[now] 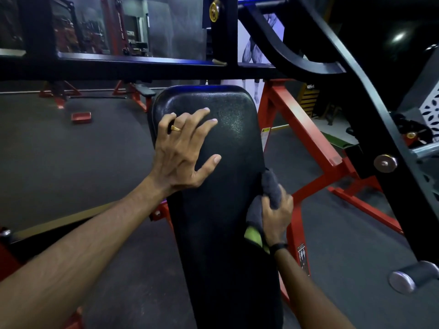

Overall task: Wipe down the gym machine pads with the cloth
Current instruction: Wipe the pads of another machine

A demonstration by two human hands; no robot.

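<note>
Left hand [183,148] lies spread on the black pad [221,222], steadying it; right hand [276,214] grips the grey cloth [269,188] at the pad's right edge (I'd wipe in long overlapping strokes).

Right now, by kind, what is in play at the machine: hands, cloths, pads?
Hands: 2, the left hand spread on the pad, the right hand gripping the cloth
Cloths: 1, the grey cloth at the pad's right edge
Pads: 1, the black pad
Total: 4
</note>
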